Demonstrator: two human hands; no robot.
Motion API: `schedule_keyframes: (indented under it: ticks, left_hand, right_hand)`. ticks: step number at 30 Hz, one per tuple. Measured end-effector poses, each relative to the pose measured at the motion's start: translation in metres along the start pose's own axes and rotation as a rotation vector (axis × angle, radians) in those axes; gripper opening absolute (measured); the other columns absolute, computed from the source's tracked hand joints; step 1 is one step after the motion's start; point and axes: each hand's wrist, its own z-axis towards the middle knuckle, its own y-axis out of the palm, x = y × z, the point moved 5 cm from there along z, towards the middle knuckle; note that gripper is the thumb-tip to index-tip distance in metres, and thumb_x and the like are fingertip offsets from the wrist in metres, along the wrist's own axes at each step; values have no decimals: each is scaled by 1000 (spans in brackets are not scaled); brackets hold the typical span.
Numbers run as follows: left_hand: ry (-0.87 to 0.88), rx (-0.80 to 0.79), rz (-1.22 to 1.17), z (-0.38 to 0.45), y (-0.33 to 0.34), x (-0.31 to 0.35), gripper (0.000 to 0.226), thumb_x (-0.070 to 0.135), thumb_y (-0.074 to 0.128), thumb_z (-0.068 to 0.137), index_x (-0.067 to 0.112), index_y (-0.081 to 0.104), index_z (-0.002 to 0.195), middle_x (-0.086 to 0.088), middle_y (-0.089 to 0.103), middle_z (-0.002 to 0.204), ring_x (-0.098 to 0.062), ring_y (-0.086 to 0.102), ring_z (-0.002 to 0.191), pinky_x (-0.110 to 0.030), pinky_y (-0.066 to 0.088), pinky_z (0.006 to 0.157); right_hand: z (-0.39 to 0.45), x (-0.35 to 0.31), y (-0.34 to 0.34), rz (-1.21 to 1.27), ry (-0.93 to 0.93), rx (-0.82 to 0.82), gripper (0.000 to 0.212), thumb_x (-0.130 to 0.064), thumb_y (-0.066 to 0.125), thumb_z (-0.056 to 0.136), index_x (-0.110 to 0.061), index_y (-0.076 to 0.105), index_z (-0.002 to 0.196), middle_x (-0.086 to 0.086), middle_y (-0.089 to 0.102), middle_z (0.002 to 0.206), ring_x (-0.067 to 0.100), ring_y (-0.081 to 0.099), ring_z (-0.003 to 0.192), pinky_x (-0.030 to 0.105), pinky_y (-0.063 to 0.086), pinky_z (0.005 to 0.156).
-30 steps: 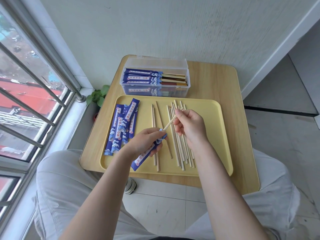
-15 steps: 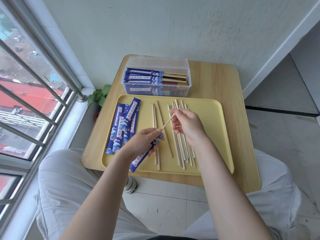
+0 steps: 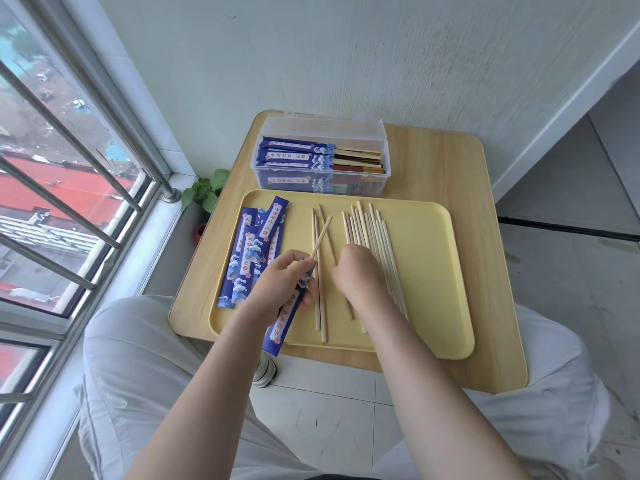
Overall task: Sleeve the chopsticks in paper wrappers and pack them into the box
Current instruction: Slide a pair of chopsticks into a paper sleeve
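right hand (image 3: 356,271) dropped onto loose chopsticks (image 3: 375,244), grip unclear | left hand (image 3: 282,282) grips blue wrapper (image 3: 282,327), chopstick (image 3: 322,237) protruding

You had one blue wrapper (image 3: 284,318) with a chopstick (image 3: 321,237) sticking out toward 1 o'clock. Bare chopsticks (image 3: 372,237) lay at 3 o'clock, empty wrappers (image 3: 247,251) at 9. The clear box (image 3: 322,161) of sleeved pairs sat at 12.

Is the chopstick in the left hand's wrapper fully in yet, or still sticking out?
Sticking out. The chopstick pokes well past the wrapper held by the left hand.
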Motion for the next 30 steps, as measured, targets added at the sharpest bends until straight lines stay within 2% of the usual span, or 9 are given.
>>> schedule_keyframes:
  ticks: [3,5,8,13,16,20,23,26,30]
  left_hand:
    - [0,30,-9,0,0,1,15,27,56,102,12,56,101,-11,67,73,-24,57,53,-32,51,56]
    - [0,56,-42,0,0,2,13,25,54,103,12,54,100,-10,67,72,-23,56,51,-30,49,53]
    - [-1,104,-120,1,2,5,11,21,51,104,12,52,97,-10,65,68,-23,53,47,-28,46,49]
    - [-3,103,-146,4,7,10,12,21,52,102,9,55,102,-10,63,69,-22,52,48,-29,46,48]
    - [-28,140,-117,3,7,11,18,21,54,101,5,62,106,-7,64,69,-20,53,49,-29,48,52]
    - [-81,320,-95,1,-4,6,13,19,62,97,6,63,97,-9,65,77,-17,57,54,-27,52,52]
    - [-80,384,85,2,-11,3,9,13,65,93,8,59,89,-9,65,75,-16,59,54,-18,50,45]
    - [-74,377,203,5,-15,2,11,12,69,90,8,61,86,-6,65,68,-14,60,52,-18,50,44]
    - [-64,359,354,13,-15,3,24,21,78,85,9,58,80,-7,65,68,-14,60,47,-23,51,47]
  right_hand:
    - [-5,9,-2,241,47,-107,19,-18,64,87,-11,53,73,4,59,65,19,51,54,25,40,51]
    - [-11,15,-4,429,49,-201,6,-14,60,85,-8,62,84,6,67,65,16,54,50,26,45,53]
    - [-17,23,-7,677,14,-294,22,-1,55,86,-8,62,105,11,70,77,15,59,55,29,46,51]
    - [-17,29,-12,948,-28,-345,12,-12,52,102,-4,60,104,13,67,78,20,57,53,27,41,44]
    - [-14,34,-14,859,-15,-269,21,-20,53,103,-3,63,97,13,69,73,19,59,50,28,44,44]
    - [-5,33,-11,392,44,-76,28,-30,60,96,-9,57,77,6,63,56,12,57,41,23,41,48]
    - [-1,22,-8,149,48,14,28,-28,64,94,-13,48,77,4,54,72,27,60,70,28,35,52]
    - [-4,3,-7,101,-38,76,22,-29,63,97,-8,57,99,4,60,90,27,59,81,29,38,62]
    - [-9,-9,7,134,-127,-32,19,-32,65,96,-15,57,91,-3,57,83,12,51,67,25,35,53]
